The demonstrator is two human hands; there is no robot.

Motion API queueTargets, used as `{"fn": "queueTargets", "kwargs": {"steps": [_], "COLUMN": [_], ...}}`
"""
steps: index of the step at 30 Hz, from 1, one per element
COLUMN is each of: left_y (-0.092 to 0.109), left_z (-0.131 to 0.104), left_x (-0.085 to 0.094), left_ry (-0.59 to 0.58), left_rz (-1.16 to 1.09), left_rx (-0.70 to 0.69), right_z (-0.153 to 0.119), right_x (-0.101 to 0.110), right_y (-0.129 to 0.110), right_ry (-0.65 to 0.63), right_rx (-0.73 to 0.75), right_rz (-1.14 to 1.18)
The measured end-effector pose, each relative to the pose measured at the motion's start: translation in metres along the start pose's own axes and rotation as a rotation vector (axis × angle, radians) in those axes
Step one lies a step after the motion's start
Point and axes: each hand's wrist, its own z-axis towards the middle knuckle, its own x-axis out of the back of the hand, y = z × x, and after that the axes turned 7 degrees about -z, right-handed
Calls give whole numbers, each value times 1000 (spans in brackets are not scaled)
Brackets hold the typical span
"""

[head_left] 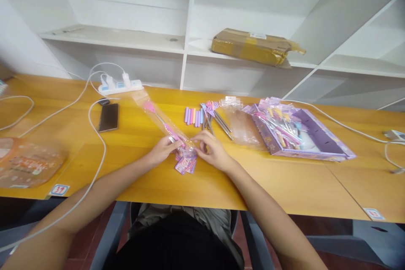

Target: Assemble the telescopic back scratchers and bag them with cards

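A pink back scratcher [169, 128] with a metal rod lies inside a long clear plastic bag [141, 98]. My left hand [164, 148] is closed on it through the bag, near its lower end. At that end my right hand [213, 149] pinches the plastic between thumb and fingers. Small pink and purple printed cards [185, 164] lie on the table just below both hands. Beyond the hands are a row of coloured handle grips [193, 116] and a bunch of metal rods [223, 124] with hand-shaped heads [210, 108].
Clear plastic bags [243, 128] lie right of the rods, beside a purple box [322, 135] with bagged back scratchers [281, 124]. Leftward are a phone [109, 117], a power strip [122, 87], white cables and an orange translucent bag [34, 162]. A taped carton [253, 46] sits on the shelf.
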Motion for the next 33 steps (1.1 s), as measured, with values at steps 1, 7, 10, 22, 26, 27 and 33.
{"fn": "queueTargets", "kwargs": {"steps": [1,7,10,22,26,27,33], "left_y": [-1,-2,-2,-8,-9,-11,-21], "left_z": [0,-1,-1,-8,-8,-8,-7], "left_x": [0,-2,-6,-12,-13,-13,-10], "left_ry": [-5,-67,-105,-167,-125,-121,-107], "left_rz": [7,173,192,127,105,109,141], "left_rx": [11,33,20,74,67,63,31], "right_z": [0,2,3,3,3,3,1], "right_x": [1,3,1,-8,-10,-11,-15], "right_y": [-2,-14,-16,-15,-14,-13,-11], "right_ry": [-4,29,-5,-1,11,16,18], "right_rx": [25,126,120,-20,-50,-50,-21], "right_rz": [0,25,78,66,65,66,46]}}
